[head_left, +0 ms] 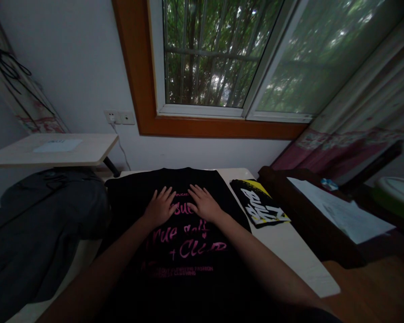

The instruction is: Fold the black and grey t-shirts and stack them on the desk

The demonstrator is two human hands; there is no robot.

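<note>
A black T-shirt (pixel 195 287) with pink lettering lies spread out on a pale table (pixel 289 251). On its upper left part rests my left hand (pixel 160 207), palm down with the fingers apart. My right hand (pixel 204 204) lies flat across from it, fingers stretched forward over the print. Neither hand grips the cloth. Part of the lettering is hidden beneath both hands. To the right of the shirt sits a folded black garment (pixel 257 204) with white and yellow print.
Dark grey clothing (pixel 47 215) is heaped at the left, beside a small raised shelf (pixel 97 150) with a paper on it. A brown piece of furniture (pixel 323 224) with white sheets stands at the right. Behind the table are a wall socket (pixel 119 117) and a window (pixel 215 63).
</note>
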